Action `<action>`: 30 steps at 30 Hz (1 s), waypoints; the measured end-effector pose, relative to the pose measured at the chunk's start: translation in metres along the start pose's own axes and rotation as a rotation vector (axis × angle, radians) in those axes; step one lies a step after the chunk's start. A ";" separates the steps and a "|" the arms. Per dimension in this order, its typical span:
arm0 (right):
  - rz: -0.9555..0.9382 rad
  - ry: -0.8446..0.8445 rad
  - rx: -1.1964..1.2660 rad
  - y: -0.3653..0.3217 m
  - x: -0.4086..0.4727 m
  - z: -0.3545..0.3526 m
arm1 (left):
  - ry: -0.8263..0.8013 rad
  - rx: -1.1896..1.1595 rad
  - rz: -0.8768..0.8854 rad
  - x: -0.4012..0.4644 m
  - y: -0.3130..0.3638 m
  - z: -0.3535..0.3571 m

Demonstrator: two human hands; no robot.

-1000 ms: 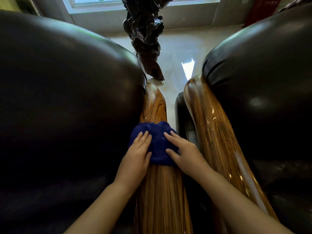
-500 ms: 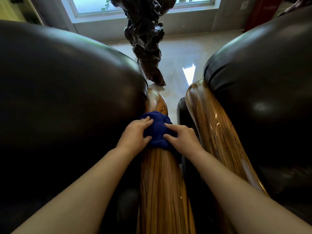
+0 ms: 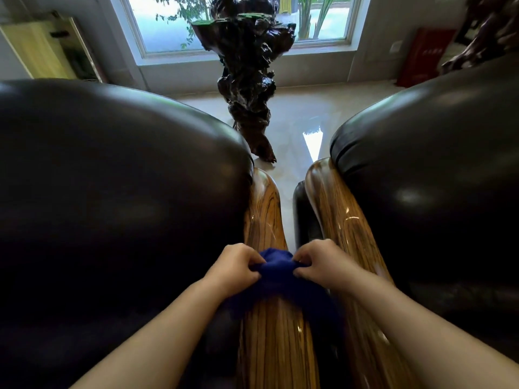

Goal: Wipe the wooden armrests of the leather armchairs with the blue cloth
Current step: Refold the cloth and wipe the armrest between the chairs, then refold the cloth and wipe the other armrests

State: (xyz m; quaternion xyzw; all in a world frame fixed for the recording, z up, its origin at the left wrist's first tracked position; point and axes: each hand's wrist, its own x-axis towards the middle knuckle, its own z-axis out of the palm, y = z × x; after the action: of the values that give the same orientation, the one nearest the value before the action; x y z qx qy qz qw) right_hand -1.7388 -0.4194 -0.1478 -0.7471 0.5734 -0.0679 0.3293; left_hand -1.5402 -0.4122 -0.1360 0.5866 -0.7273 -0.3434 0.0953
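Note:
Two dark leather armchairs stand side by side, the left armchair [image 3: 112,192] and the right armchair [image 3: 435,178]. Between them run two glossy striped wooden armrests, the left armrest [image 3: 265,217] and the right armrest [image 3: 339,220]. A blue cloth [image 3: 276,272] lies bunched across the left armrest, draping down both its sides. My left hand [image 3: 234,266] pinches the cloth's left part with curled fingers. My right hand [image 3: 317,262] pinches its right part the same way.
A tall dark gnarled wood sculpture [image 3: 247,77] stands on the shiny pale floor [image 3: 297,116] beyond the armrests, in front of a window [image 3: 174,21]. A red object [image 3: 421,57] leans at the far right wall. A narrow gap separates the two armrests.
My fingers, flat on the cloth before, have curled and gathered it into a bunch. The view has tilted up, showing more of the window and sculpture.

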 end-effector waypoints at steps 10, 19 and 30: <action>-0.144 0.072 0.004 -0.067 -0.089 -0.093 | 0.064 -0.152 -0.033 -0.092 0.076 -0.069; -0.183 0.181 -0.061 -0.101 -0.242 -0.149 | 0.122 -0.177 0.049 -0.202 0.181 -0.073; -0.031 0.210 -0.010 -0.045 -0.426 -0.114 | 0.092 -0.171 0.150 -0.303 0.251 0.058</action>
State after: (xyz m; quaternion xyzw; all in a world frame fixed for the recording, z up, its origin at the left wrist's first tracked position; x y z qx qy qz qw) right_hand -1.8987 -0.0772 0.0838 -0.7464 0.5935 -0.1480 0.2623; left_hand -1.6807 -0.0927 0.0543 0.5353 -0.7322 -0.3685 0.2038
